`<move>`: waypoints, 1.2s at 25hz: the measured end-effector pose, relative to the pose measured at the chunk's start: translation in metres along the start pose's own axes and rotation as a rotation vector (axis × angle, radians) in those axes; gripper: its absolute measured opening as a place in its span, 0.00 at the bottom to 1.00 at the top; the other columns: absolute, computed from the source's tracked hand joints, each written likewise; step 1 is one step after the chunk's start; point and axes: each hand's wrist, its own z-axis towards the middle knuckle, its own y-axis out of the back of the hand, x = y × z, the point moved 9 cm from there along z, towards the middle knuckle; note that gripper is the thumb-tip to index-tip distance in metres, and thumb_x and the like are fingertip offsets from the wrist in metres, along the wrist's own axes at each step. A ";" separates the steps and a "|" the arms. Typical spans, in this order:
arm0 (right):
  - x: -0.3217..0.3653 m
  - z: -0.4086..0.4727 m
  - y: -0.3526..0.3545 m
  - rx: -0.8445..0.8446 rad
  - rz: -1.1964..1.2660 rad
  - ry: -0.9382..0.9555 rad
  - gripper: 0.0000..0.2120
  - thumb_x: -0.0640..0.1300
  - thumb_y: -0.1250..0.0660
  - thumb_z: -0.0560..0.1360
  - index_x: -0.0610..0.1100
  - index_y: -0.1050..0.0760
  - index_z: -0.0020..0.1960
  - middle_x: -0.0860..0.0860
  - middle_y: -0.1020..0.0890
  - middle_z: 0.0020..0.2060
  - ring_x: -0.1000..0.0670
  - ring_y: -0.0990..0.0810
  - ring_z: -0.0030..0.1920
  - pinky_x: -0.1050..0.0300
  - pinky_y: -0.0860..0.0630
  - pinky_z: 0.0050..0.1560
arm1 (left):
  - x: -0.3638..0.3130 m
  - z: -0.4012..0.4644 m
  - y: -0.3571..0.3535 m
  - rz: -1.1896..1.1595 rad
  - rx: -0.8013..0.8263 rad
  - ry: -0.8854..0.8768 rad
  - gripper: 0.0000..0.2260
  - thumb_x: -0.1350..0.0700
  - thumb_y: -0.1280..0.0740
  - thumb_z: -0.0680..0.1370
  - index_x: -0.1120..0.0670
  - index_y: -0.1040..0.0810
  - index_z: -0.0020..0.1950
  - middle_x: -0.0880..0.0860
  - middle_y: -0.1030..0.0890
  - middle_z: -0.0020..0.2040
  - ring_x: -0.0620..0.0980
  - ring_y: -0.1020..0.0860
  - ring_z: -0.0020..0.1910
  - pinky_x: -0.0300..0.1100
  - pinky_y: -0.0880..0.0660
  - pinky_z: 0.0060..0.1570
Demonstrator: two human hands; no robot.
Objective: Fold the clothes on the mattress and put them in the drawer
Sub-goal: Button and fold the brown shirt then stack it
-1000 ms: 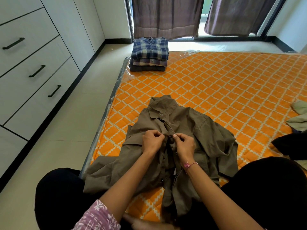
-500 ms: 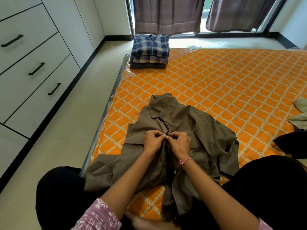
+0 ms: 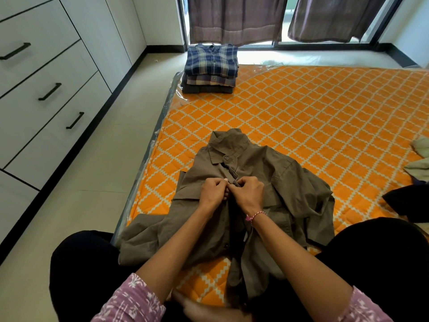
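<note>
Now our hands, left (image 3: 212, 194) and right (image 3: 248, 194), have met, both pinching the shirt (image 3: 290, 182) placket near the mattress (image 3: 325, 117) left edge, buttoning before folding.

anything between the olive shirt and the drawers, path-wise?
Nothing visible blocks it: bare floor lies between the olive shirt on the mattress and the drawers. All drawers in view are closed, though.

Olive shirt (image 3: 274, 182), centre frame: matt woven cloth, creased. Mattress (image 3: 313, 117): quilted orange fabric under glossy clear plastic wrap. Folded stack (image 3: 212, 66), upper centre: soft checked cloth. Drawers (image 3: 44, 89), left: smooth matt white fronts, black handles.
</note>
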 end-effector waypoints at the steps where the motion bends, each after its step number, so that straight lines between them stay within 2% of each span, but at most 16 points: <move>1: 0.001 0.003 0.002 0.005 0.023 -0.011 0.10 0.45 0.27 0.71 0.39 0.18 0.36 0.44 0.18 0.32 0.50 0.20 0.35 0.54 0.24 0.36 | -0.006 -0.003 0.000 0.046 0.002 -0.024 0.10 0.61 0.39 0.79 0.57 0.22 0.40 0.50 0.24 0.32 0.46 0.26 0.31 0.32 0.30 0.27; 3: 0.003 0.011 0.006 0.007 0.068 -0.039 0.07 0.42 0.28 0.70 0.38 0.17 0.38 0.42 0.17 0.35 0.48 0.19 0.40 0.52 0.23 0.42 | -0.019 -0.012 0.003 0.202 -0.033 -0.095 0.03 0.61 0.36 0.75 0.56 0.22 0.45 0.49 0.23 0.34 0.47 0.23 0.34 0.35 0.29 0.31; 4: 0.005 0.016 0.009 0.002 0.087 -0.051 0.06 0.41 0.29 0.69 0.37 0.17 0.39 0.41 0.16 0.37 0.47 0.18 0.42 0.52 0.24 0.44 | -0.021 -0.018 0.004 0.326 -0.058 -0.117 0.03 0.59 0.33 0.74 0.55 0.23 0.47 0.49 0.22 0.36 0.49 0.22 0.38 0.37 0.29 0.35; 7: 0.011 0.031 0.014 -0.011 0.147 -0.087 0.06 0.40 0.30 0.69 0.38 0.16 0.41 0.42 0.16 0.39 0.48 0.19 0.42 0.53 0.25 0.44 | -0.019 -0.033 0.007 0.777 -0.171 -0.133 0.13 0.50 0.31 0.74 0.54 0.27 0.53 0.53 0.21 0.49 0.54 0.22 0.49 0.45 0.27 0.43; 10: 0.013 0.042 0.011 -0.015 0.212 -0.131 0.06 0.41 0.30 0.70 0.39 0.16 0.42 0.43 0.15 0.40 0.49 0.20 0.43 0.55 0.25 0.44 | -0.025 -0.028 0.011 0.896 -0.254 -0.185 0.12 0.50 0.33 0.77 0.54 0.26 0.55 0.53 0.24 0.55 0.54 0.24 0.55 0.48 0.25 0.47; 12: 0.015 0.047 0.009 0.030 0.282 -0.142 0.04 0.41 0.29 0.71 0.41 0.16 0.41 0.46 0.16 0.40 0.49 0.20 0.46 0.56 0.24 0.47 | -0.024 -0.017 0.013 0.782 -0.213 -0.177 0.07 0.51 0.31 0.76 0.54 0.23 0.50 0.54 0.22 0.52 0.53 0.23 0.53 0.46 0.26 0.44; 14: 0.016 0.044 0.011 0.140 0.278 -0.094 0.05 0.44 0.29 0.72 0.43 0.17 0.42 0.48 0.18 0.39 0.48 0.20 0.48 0.54 0.24 0.49 | -0.009 -0.005 0.018 0.534 -0.122 -0.060 0.05 0.53 0.29 0.73 0.53 0.22 0.42 0.53 0.20 0.43 0.53 0.21 0.47 0.44 0.26 0.42; 16: 0.010 0.029 0.018 0.202 0.067 -0.011 0.10 0.51 0.29 0.72 0.43 0.17 0.42 0.49 0.19 0.36 0.50 0.21 0.43 0.53 0.24 0.46 | 0.007 -0.003 0.019 0.411 -0.042 0.012 0.04 0.56 0.27 0.71 0.55 0.20 0.39 0.52 0.21 0.36 0.50 0.22 0.41 0.41 0.28 0.38; 17: 0.003 0.019 0.021 0.210 -0.072 0.012 0.10 0.52 0.28 0.71 0.45 0.18 0.38 0.49 0.20 0.34 0.50 0.22 0.40 0.54 0.25 0.42 | 0.012 -0.003 0.018 0.386 -0.017 0.022 0.05 0.56 0.27 0.71 0.56 0.19 0.39 0.51 0.22 0.34 0.49 0.23 0.39 0.40 0.29 0.36; 19: -0.013 -0.002 0.016 0.243 -0.267 0.016 0.12 0.50 0.27 0.70 0.46 0.23 0.32 0.49 0.21 0.31 0.48 0.22 0.38 0.58 0.30 0.34 | 0.018 -0.005 0.017 0.332 -0.003 0.018 0.07 0.56 0.27 0.71 0.58 0.19 0.36 0.52 0.22 0.33 0.47 0.25 0.36 0.40 0.30 0.35; 20: -0.017 -0.009 0.012 0.229 -0.291 0.020 0.11 0.48 0.27 0.71 0.45 0.23 0.33 0.47 0.20 0.33 0.46 0.20 0.41 0.59 0.33 0.35 | 0.019 -0.006 0.016 0.308 -0.002 0.005 0.08 0.56 0.26 0.71 0.59 0.20 0.36 0.53 0.22 0.33 0.47 0.25 0.35 0.40 0.30 0.36; 22: -0.013 -0.015 0.013 0.118 -0.289 0.060 0.04 0.44 0.29 0.72 0.43 0.19 0.41 0.44 0.18 0.41 0.44 0.20 0.48 0.60 0.33 0.39 | 0.019 -0.008 0.015 0.273 -0.007 -0.014 0.10 0.56 0.26 0.71 0.62 0.21 0.38 0.55 0.22 0.34 0.47 0.26 0.35 0.42 0.30 0.37; 25: 0.006 -0.022 0.027 -0.082 -0.333 0.214 0.04 0.41 0.32 0.73 0.41 0.22 0.46 0.44 0.21 0.47 0.43 0.23 0.50 0.55 0.31 0.42 | 0.018 -0.010 0.017 0.254 -0.004 -0.033 0.12 0.55 0.26 0.71 0.64 0.21 0.39 0.54 0.23 0.34 0.47 0.26 0.36 0.41 0.30 0.37; 28: 0.003 -0.025 0.020 0.001 -0.307 0.241 0.03 0.42 0.33 0.74 0.42 0.24 0.45 0.45 0.20 0.45 0.44 0.22 0.48 0.55 0.31 0.41 | 0.018 -0.015 0.015 0.211 0.023 -0.025 0.11 0.52 0.27 0.72 0.57 0.23 0.34 0.50 0.24 0.32 0.44 0.27 0.33 0.38 0.31 0.34; 30: -0.009 -0.024 0.016 0.037 -0.208 0.180 0.04 0.43 0.34 0.75 0.43 0.26 0.45 0.47 0.21 0.41 0.46 0.23 0.44 0.57 0.33 0.39 | 0.019 -0.017 0.010 0.203 0.045 0.017 0.12 0.52 0.28 0.74 0.53 0.23 0.32 0.49 0.24 0.30 0.42 0.28 0.31 0.37 0.33 0.31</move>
